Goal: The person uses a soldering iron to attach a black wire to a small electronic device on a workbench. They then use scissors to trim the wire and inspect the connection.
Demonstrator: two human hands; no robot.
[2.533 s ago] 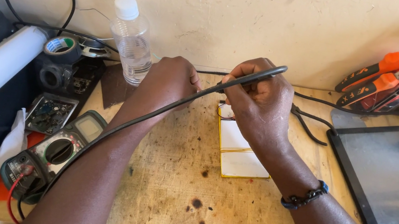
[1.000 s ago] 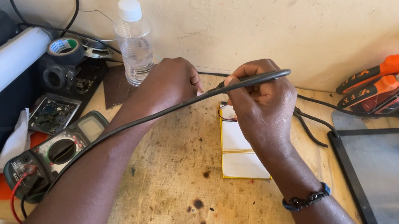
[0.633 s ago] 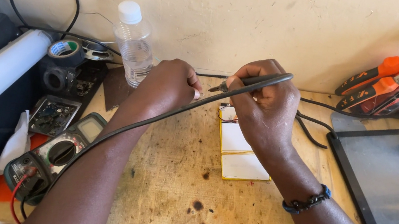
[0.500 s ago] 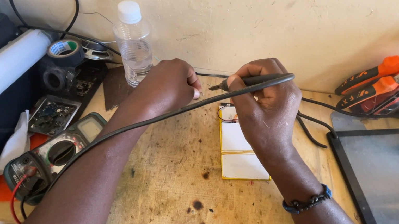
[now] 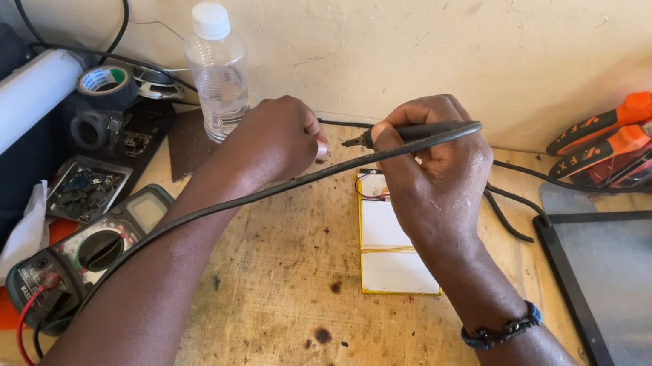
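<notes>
1. A worn wooden bench top (image 5: 282, 305) with dark burn spots carries everything.
2. At 12 o'clock a clear plastic bottle (image 5: 217, 76) with a white cap stands upright.
3. Near the centre lies a flat white battery pack (image 5: 389, 253) edged in yellow.
4. At 3 o'clock a dark tablet (image 5: 635, 307) lies flat.
5. At 2 o'clock lie orange-handled pliers (image 5: 609, 135).
6. At 8 o'clock lies a green multimeter (image 5: 88, 251).
7. At 10 o'clock a tape roll (image 5: 107, 83) tops dark parts.

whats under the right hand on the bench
Under the right hand, which holds a black soldering iron, lies a flat white battery pack on the wooden bench. Its top end and wires are mostly covered by the hand.
</notes>
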